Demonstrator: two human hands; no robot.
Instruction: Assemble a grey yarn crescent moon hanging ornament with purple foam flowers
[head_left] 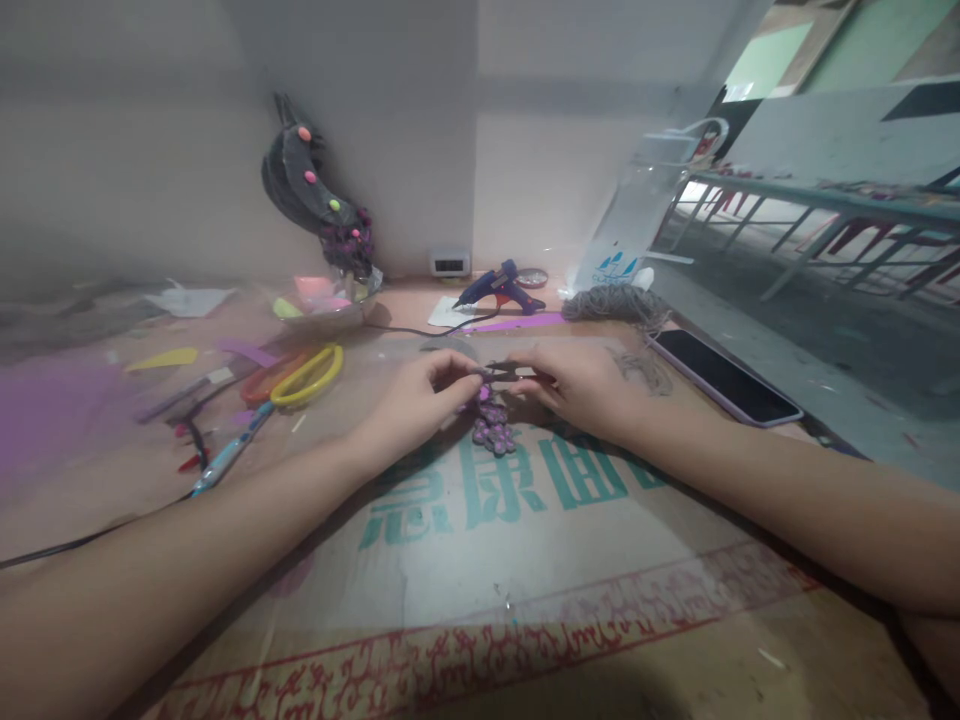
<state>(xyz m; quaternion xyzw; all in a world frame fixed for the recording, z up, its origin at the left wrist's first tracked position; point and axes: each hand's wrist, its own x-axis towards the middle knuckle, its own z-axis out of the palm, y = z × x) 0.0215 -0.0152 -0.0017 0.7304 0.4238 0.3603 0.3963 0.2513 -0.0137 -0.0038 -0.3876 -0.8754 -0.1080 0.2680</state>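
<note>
Near the middle of the table, my left hand [442, 385] has thumb and fingers pinched together on a small purple-and-grey flower piece [484, 394]. Just below it lies a cluster of grey flower shapes with purple centres [495, 432]; whether it is joined to the pinched piece I cannot tell. My right hand [581, 385] is closed around small dark snips [504, 371], whose blades point left at my left fingertips. The fingers partly cover both the snips and the piece.
A blue glue gun [499, 288] stands behind my hands, with grey yarn [619, 305] and a phone [726, 377] to the right. Yellow-handled scissors [307, 376], a blue pen [234, 450] and paper scraps lie left. A decorated grey crescent [300, 175] leans at the wall.
</note>
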